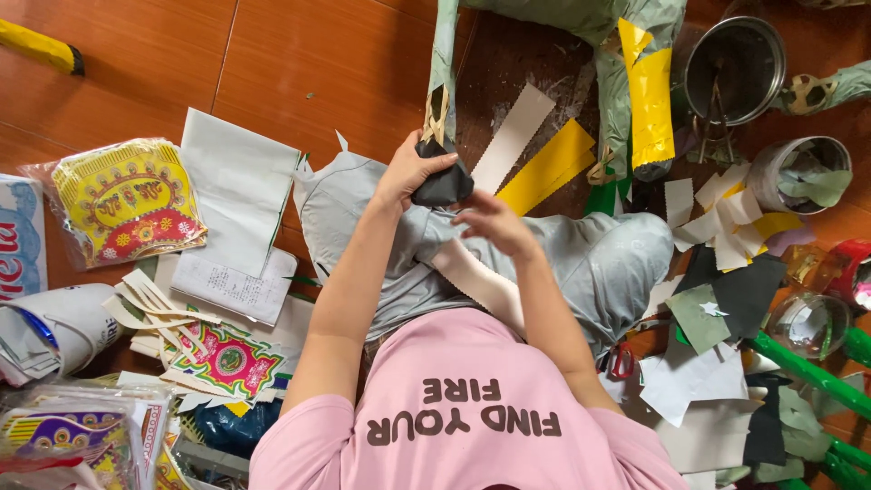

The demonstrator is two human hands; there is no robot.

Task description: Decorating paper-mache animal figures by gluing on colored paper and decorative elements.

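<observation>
Left hand (pixel 413 172) fingers clamped round black-wrapped leg end (pixel 445 184), steadying it; right hand (pixel 494 224) fingers pinching cream paper strip (pixel 472 277), keeping it taut over lap.

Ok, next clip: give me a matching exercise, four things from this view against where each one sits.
Things:
1. black paper-wrapped end
2. metal pot
3. packet of yellow and red printed paper
4. red-handled scissors

Places:
A. on the floor, left side of the view
B. top right of the view
C. gripped in the left hand
D. beside the right knee

Pairs: 1-C, 2-B, 3-A, 4-D
</observation>
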